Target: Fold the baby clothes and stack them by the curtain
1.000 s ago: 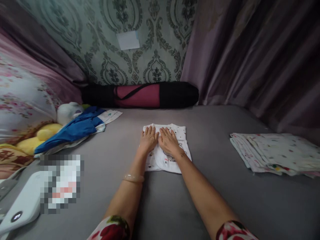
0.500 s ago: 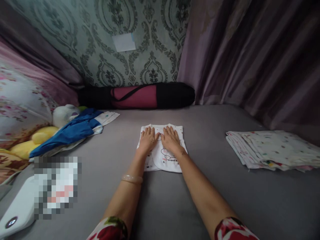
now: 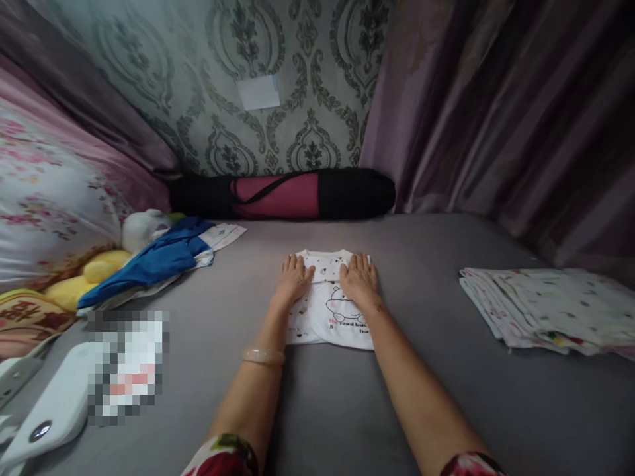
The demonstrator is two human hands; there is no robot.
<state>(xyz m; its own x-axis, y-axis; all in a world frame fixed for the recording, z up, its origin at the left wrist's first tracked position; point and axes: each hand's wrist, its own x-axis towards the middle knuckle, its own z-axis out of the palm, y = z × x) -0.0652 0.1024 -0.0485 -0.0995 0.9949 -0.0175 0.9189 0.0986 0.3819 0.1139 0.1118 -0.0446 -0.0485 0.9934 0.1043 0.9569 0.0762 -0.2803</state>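
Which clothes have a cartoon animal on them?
The small white garment under both hands, left hand and right hand. The stack of printed cloths shows only tiny specks.

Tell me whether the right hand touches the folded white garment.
Touching. The head view shows the right hand lying flat on the folded white garment, with no gap beneath the palm.

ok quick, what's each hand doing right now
left hand: open, flat on the small folded white printed cotton garment
right hand: open, flat on the same garment
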